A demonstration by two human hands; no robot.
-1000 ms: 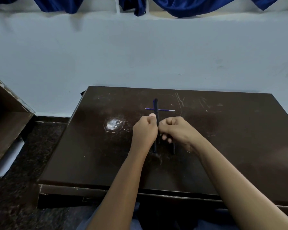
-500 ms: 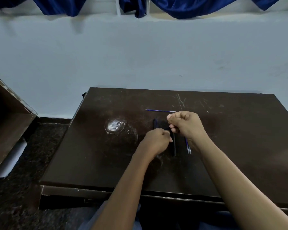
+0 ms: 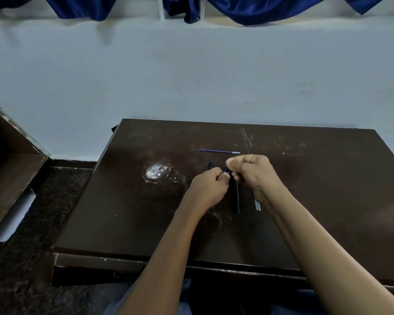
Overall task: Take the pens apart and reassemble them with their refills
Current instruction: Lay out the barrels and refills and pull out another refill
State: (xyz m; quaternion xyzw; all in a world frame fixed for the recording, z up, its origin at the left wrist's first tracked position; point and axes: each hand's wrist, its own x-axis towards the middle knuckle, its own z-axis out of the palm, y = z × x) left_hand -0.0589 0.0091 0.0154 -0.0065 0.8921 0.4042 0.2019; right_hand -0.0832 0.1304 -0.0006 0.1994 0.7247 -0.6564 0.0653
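Observation:
Near the middle of the dark table my left hand and my right hand meet, fingers curled. Both pinch a small dark blue pen piece between them. A dark pen barrel pokes out above my left hand, its remainder hidden under that hand. Another dark barrel lies lengthwise on the table below the hands. Thin refills with silvery ends lie beside my right wrist. One blue refill lies crosswise farther back.
A whitish worn patch marks the table left of the hands. A brown cabinet stands at the far left over a dark speckled floor. The pale wall rises right behind the table, blue curtains above it.
One second ago both hands held a pen upright. The pen came down, refills appeared on the table by my right wrist, and the hands now meet on a small piece.

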